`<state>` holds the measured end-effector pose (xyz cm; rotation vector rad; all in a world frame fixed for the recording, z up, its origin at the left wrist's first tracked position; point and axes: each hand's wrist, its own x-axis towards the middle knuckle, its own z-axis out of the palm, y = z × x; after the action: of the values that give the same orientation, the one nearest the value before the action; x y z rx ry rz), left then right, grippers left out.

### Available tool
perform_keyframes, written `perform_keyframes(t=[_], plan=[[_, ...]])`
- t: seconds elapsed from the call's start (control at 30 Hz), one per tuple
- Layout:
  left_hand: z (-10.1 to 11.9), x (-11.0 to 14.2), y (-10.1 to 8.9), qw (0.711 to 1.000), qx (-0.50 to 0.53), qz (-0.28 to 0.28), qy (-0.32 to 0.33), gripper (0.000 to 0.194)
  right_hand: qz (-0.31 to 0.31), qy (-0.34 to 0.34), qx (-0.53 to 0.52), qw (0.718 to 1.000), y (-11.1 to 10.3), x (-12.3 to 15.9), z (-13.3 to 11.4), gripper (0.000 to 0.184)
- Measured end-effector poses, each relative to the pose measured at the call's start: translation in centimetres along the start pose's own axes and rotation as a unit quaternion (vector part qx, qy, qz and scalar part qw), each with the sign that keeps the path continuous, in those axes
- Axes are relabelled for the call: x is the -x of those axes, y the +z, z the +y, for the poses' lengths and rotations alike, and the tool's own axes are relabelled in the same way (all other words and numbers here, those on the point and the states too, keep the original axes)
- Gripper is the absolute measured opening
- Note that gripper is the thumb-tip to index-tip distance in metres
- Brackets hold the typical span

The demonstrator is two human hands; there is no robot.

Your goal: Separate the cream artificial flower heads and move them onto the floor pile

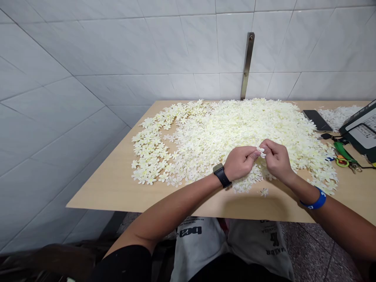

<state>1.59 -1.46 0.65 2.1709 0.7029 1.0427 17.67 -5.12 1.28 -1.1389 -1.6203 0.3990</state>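
Note:
A small white flower (pixel 261 152) is pinched between my two hands, above the near side of a wide pile of pale flowers (pixel 223 129). My left hand (pixel 241 161), with a black watch at the wrist, is closed on the flower from the left. My right hand (pixel 276 158), with a blue wristband, grips it from the right with curled fingers. The fingertips hide part of the flower. Just below the hands, a single loose flower (pixel 264 192) lies on the tan tabletop (pixel 111 184).
On the right lie a black phone (pixel 317 120), a heap of small white pieces (pixel 339 115), a dark box-shaped thing (pixel 362 127) and a green-handled tool (pixel 343 152) with keys. A metal bar (pixel 247 66) is fixed to the tiled wall behind the table.

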Motion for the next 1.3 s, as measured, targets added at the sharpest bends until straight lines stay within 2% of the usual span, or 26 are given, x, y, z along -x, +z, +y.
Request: perform_keyframes(t=[0.17,0.33,0.4,0.53,0.6,0.7,0.8,0.9,1.1,1.3], plan=[[-0.4,-0.8,-1.2,0.997,0.045,0.057,-0.003,0.048,0.016,-0.013,-0.007,1.0,-0.1,-0.4,1.2,0.037],[-0.9,-0.6,-1.1,0.988,0.142,0.058,-0.032,0.041,0.022,-0.039,0.033,0.998,0.1,-0.2,1.2,0.029],[-0.9,-0.5,-1.0,0.988,0.127,0.084,-0.025,0.033,0.021,-0.044,0.039,0.998,0.3,0.0,1.0,0.025],[-0.9,-0.4,-1.0,0.983,0.048,0.178,0.024,0.019,0.099,-0.016,0.032,0.994,0.6,0.2,0.7,0.014],[-1.0,-0.3,-1.0,0.976,-0.001,0.204,0.07,0.015,0.082,-0.008,0.004,0.997,0.8,0.4,0.5,0.015],[-1.3,-0.1,-1.0,0.97,-0.042,0.19,0.144,0.016,0.031,0.027,-0.073,0.996,0.9,0.4,0.4,0.015],[-1.5,0.0,-1.0,0.971,-0.035,0.161,0.173,0.022,0.066,0.07,-0.129,0.987,0.9,0.3,0.6,0.017],[-1.6,-0.1,-1.1,0.976,-0.018,0.145,0.159,0.025,0.076,0.075,-0.153,0.982,0.8,0.0,0.8,0.015],[-1.9,-0.5,-1.4,0.977,-0.005,0.173,0.122,0.01,0.033,0.059,-0.158,0.985,0.8,-0.1,0.4,0.012],[-2.1,-0.5,-1.6,0.978,0.033,0.183,0.094,0.009,0.005,0.08,-0.186,0.979,0.7,-0.3,0.2,0.02]])
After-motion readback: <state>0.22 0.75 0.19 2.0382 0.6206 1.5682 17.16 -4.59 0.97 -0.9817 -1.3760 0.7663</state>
